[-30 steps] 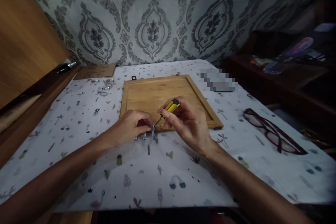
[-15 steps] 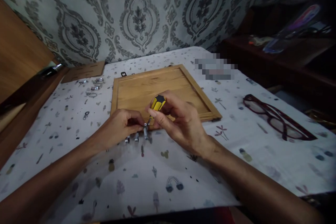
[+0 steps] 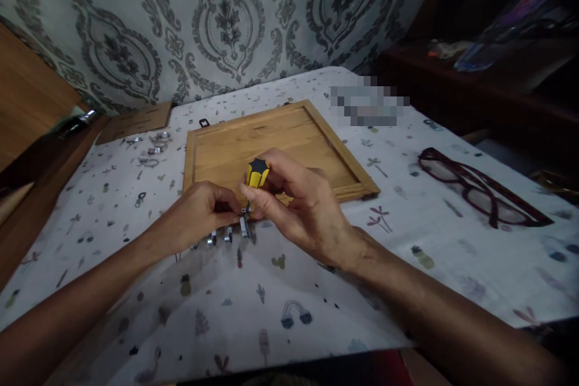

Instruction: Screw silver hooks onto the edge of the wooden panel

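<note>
A framed wooden panel [image 3: 253, 145] lies on the patterned tablecloth in front of me. Several silver metal hooks [image 3: 228, 234] stick out along its near edge. My right hand [image 3: 307, 211] grips a short yellow-and-black screwdriver [image 3: 257, 175], tilted slightly, its shaft pointing down at the rightmost hook [image 3: 245, 227]. With thumb and fingers pinched, my left hand [image 3: 205, 214] steadies that same hook at the panel's edge. The fingertips partly hide the hook's base, and the screw itself is too small to make out.
Loose silver hooks [image 3: 156, 148] lie to the left, near a flat piece of cardboard [image 3: 136, 123]. Dark-red eyeglasses [image 3: 479, 190] rest at the right. A black hanger ring [image 3: 204, 123] shows at the panel's far edge. A pixelated patch [image 3: 368, 105] covers something at the back right.
The whole view has shifted slightly, so things sit a little further left and up. The screwdriver now stands more upright in my right hand. My left hand keeps its pinch at the hook.
</note>
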`<state>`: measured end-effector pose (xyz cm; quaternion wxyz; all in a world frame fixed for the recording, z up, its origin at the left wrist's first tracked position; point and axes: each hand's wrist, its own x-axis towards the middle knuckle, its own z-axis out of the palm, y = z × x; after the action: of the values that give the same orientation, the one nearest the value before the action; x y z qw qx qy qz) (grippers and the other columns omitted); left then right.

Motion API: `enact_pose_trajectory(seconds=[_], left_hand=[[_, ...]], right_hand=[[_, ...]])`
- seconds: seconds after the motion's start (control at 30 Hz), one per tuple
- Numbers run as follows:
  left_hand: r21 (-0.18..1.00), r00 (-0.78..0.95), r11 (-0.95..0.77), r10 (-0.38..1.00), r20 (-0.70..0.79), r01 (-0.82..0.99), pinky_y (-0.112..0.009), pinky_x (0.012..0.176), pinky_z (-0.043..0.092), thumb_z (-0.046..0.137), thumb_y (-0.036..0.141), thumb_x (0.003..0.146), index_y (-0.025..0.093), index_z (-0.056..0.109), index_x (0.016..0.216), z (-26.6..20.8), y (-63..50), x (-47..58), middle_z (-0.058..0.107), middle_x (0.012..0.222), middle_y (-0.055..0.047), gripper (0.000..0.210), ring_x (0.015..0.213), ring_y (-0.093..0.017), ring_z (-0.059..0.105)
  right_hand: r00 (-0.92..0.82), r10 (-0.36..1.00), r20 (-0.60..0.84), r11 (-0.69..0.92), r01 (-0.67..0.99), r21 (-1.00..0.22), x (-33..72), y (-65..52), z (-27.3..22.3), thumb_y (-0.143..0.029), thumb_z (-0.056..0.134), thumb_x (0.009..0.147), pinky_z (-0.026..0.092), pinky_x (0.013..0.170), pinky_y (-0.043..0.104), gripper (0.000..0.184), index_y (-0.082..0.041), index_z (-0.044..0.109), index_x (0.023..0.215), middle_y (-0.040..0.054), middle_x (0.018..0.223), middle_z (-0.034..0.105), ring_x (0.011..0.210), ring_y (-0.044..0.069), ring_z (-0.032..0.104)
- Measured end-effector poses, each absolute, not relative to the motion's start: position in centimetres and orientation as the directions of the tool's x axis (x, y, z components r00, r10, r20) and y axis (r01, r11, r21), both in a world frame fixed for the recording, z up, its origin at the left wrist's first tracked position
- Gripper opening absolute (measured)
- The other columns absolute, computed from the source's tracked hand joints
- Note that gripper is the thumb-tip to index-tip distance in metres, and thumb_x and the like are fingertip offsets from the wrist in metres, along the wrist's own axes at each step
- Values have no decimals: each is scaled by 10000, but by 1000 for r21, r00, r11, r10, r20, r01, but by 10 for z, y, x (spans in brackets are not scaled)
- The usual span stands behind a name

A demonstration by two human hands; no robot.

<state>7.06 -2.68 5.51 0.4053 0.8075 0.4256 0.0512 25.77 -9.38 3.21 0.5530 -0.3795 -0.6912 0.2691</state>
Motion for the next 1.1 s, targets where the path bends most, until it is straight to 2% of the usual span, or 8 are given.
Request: enact_pose_trajectory(seconds=[0.33, 0.6, 0.8, 0.9, 1.1], left_hand=[[730, 674, -313, 690, -265, 608, -290, 708, 531, 693, 397, 830, 175, 735, 795, 51, -23, 71, 713, 717, -25, 228, 776, -212, 690], [721, 696, -335, 662, -277, 606, -292, 713, 533, 664, 347, 815, 180, 733, 924, 49, -15, 69, 748, 899, -40, 211, 875, -230, 695], [741, 721, -321, 624, -303, 590, -285, 704, 533, 666, 370, 819, 177, 720, 978, 45, -6, 66, 744, 924, -43, 256, 852, -222, 691], [741, 744, -343, 594, -304, 577, -285, 703, 533, 678, 368, 815, 177, 710, 962, 47, -2, 67, 733, 895, -45, 243, 873, -231, 685], [747, 766, -361, 571, -296, 558, -274, 649, 507, 691, 362, 845, 188, 670, 871, 47, 3, 68, 667, 731, -16, 177, 748, -199, 656]], right_hand=[[-107, 803, 586, 595, 203, -778, 258, -94, 36, -255, 581, 987, 407, 543, 267, 141, -226, 487, 887, -49, 720, 506, 599, 108, 508], [-106, 784, 612, 619, 222, -754, 258, -94, 35, -247, 575, 992, 400, 553, 251, 135, -221, 482, 897, -56, 737, 472, 593, 93, 497], [-121, 770, 627, 636, 216, -741, 258, -93, 36, -218, 576, 983, 403, 551, 240, 151, -223, 461, 885, -55, 740, 457, 603, 92, 496], [-120, 766, 631, 641, 212, -738, 258, -93, 36, -223, 570, 987, 402, 541, 235, 173, -228, 443, 870, -57, 734, 446, 597, 90, 488], [-119, 778, 617, 626, 225, -747, 258, -94, 35, -237, 571, 985, 407, 534, 234, 162, -236, 443, 886, -61, 713, 463, 588, 97, 497]])
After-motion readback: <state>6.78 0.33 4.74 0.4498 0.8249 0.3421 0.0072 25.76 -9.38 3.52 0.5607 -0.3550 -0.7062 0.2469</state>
